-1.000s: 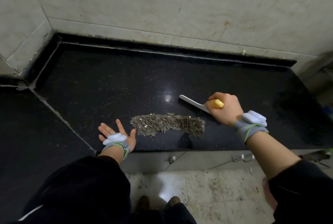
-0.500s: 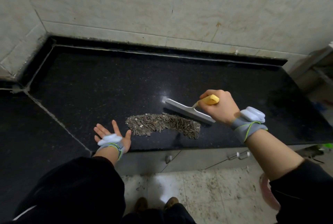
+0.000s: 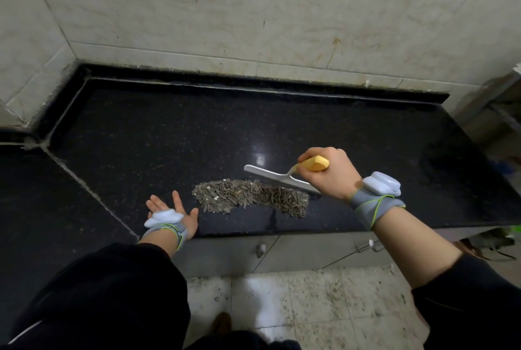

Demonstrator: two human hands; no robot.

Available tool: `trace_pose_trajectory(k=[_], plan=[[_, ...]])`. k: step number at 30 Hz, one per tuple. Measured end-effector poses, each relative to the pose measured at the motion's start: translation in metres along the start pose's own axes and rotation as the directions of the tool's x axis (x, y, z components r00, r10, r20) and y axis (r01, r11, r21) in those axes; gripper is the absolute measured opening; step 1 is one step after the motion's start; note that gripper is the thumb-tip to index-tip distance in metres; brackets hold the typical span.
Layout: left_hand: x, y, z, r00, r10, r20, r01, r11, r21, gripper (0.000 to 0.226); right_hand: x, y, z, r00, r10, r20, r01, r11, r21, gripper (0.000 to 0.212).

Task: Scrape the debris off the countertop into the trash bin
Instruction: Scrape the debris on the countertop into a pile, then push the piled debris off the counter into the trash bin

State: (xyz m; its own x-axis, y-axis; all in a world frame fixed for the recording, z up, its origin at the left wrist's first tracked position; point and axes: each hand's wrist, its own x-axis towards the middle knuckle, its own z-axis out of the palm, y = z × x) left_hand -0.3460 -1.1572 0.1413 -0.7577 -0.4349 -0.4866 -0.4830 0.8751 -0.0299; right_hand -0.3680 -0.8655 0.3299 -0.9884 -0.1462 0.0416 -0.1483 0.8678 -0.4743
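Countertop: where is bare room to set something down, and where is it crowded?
Bare: the back of the countertop between the wall and the debris; the right end beyond the right hand; the slab left of the seam. Crowded: the front edge, where left hand, debris, scraper and right hand line up.

The table point(image 3: 197, 138) is glossy black stone, finely speckled with pale flecks. The debris point(image 3: 248, 200) is dull grey-brown, dotted with a few off-white bits. The scraper point(image 3: 273, 177) has a white blade and a yellow handle. The wall tiles point(image 3: 197, 11) are cream with faint beige veining (one rusty streak right of centre) — the floor point(image 3: 310, 307) is pale, mottled with dark specks. The wristbands point(image 3: 375, 207) are grey, corded in lime green, each topped by a white pod; the sleeves point(image 3: 112, 293) are black.
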Motion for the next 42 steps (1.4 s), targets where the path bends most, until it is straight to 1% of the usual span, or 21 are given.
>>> trace_pose_trajectory(k=[2, 4, 8, 11, 12, 14, 16, 19, 21, 23, 24, 26, 28, 29, 32, 33, 35, 37, 38, 40, 42], plan=[[-0.007, 0.004, -0.008, 1.0, 0.004, -0.007, -0.005, 1.0, -0.014, 0.073, -0.002, 0.006, -0.005, 0.999, -0.014, -0.046, 0.017, 0.999, 0.05, 0.014], [-0.017, 0.014, -0.015, 0.998, 0.033, -0.059, -0.034, 0.999, -0.019, 0.069, -0.007, 0.014, -0.011, 0.997, -0.032, -0.068, 0.038, 0.995, 0.088, 0.013], [-0.048, 0.063, -0.02, 0.968, 0.188, -0.168, -0.196, 0.98, -0.03, 0.066, -0.029, 0.048, -0.031, 0.988, -0.076, -0.137, 0.089, 0.992, 0.094, 0.012], [-0.073, 0.109, -0.017, 0.936, 0.288, -0.203, -0.303, 0.952, -0.046, 0.064, -0.051, 0.076, -0.045, 0.984, -0.076, -0.161, 0.091, 0.992, 0.093, 0.015], [-0.088, 0.131, -0.013, 0.92, 0.329, -0.214, -0.344, 0.938, -0.035, 0.064, -0.064, 0.091, -0.053, 0.983, -0.059, -0.176, 0.077, 0.993, 0.094, 0.016], [-0.123, 0.187, 0.0, 0.865, 0.449, -0.223, -0.463, 0.886, -0.011, 0.063, -0.095, 0.135, -0.075, 0.973, -0.009, -0.231, 0.033, 0.995, 0.098, 0.018], [-0.154, 0.232, 0.013, 0.817, 0.532, -0.222, -0.542, 0.84, 0.017, 0.061, -0.121, 0.172, -0.091, 0.96, 0.02, -0.278, 0.007, 0.995, 0.097, 0.019], [-0.203, 0.3, 0.034, 0.739, 0.649, -0.183, -0.649, 0.758, 0.068, 0.06, -0.166, 0.227, -0.118, 0.945, 0.077, -0.317, -0.055, 0.996, 0.076, 0.025], [-0.237, 0.344, 0.049, 0.67, 0.729, -0.144, -0.726, 0.683, 0.081, 0.06, -0.197, 0.262, -0.136, 0.92, 0.125, -0.372, -0.108, 0.992, 0.066, 0.03], [-0.277, 0.393, 0.069, 0.571, 0.815, -0.1, -0.809, 0.579, 0.103, 0.059, -0.234, 0.304, -0.154, 0.878, 0.194, -0.437, -0.183, 0.981, 0.068, 0.031], [-0.284, 0.398, 0.072, 0.549, 0.832, -0.086, -0.824, 0.555, 0.111, 0.059, -0.238, 0.308, -0.155, 0.872, 0.193, -0.45, -0.183, 0.981, 0.067, 0.028], [-0.316, 0.438, 0.087, 0.463, 0.886, -0.029, -0.877, 0.462, 0.135, 0.058, -0.268, 0.339, -0.168, 0.833, 0.262, -0.487, -0.254, 0.964, 0.083, 0.021], [-0.342, 0.47, 0.102, 0.394, 0.919, 0.026, -0.911, 0.386, 0.147, 0.057, -0.291, 0.366, -0.177, 0.789, 0.329, -0.519, -0.331, 0.939, 0.092, 0.02], [-0.356, 0.489, 0.11, 0.355, 0.934, 0.048, -0.926, 0.345, 0.152, 0.057, -0.303, 0.381, -0.181, 0.759, 0.366, -0.538, -0.371, 0.923, 0.105, 0.022], [-0.396, 0.543, 0.137, 0.271, 0.955, 0.124, -0.956, 0.252, 0.152, 0.057, -0.335, 0.431, -0.192, 0.677, 0.465, -0.571, -0.463, 0.872, 0.161, 0.03], [-0.399, 0.547, 0.137, 0.258, 0.957, 0.129, -0.959, 0.238, 0.153, 0.056, -0.337, 0.436, -0.192, 0.672, 0.466, -0.576, -0.471, 0.869, 0.153, 0.028], [-0.417, 0.586, 0.157, 0.208, 0.963, 0.173, -0.972, 0.183, 0.151, 0.055, -0.35, 0.475, -0.198, 0.638, 0.538, -0.551, -0.54, 0.823, 0.177, 0.022], [-0.426, 0.623, 0.178, 0.184, 0.961, 0.205, -0.976, 0.154, 0.156, 0.053, -0.36, 0.515, -0.2, 0.608, 0.588, -0.534, -0.586, 0.786, 0.197, 0.024], [-0.426, 0.627, 0.181, 0.195, 0.957, 0.216, -0.973, 0.162, 0.163, 0.053, -0.363, 0.519, -0.197, 0.609, 0.595, -0.525, -0.589, 0.782, 0.203, 0.027], [-0.429, 0.665, 0.204, 0.188, 0.947, 0.258, -0.975, 0.148, 0.168, 0.055, -0.37, 0.558, -0.197, 0.574, 0.657, -0.488, -0.638, 0.733, 0.236, 0.029], [-0.432, 0.705, 0.229, 0.2, 0.928, 0.314, -0.974, 0.153, 0.169, 0.055, -0.374, 0.601, -0.196, 0.538, 0.715, -0.446, -0.682, 0.68, 0.268, 0.03]])
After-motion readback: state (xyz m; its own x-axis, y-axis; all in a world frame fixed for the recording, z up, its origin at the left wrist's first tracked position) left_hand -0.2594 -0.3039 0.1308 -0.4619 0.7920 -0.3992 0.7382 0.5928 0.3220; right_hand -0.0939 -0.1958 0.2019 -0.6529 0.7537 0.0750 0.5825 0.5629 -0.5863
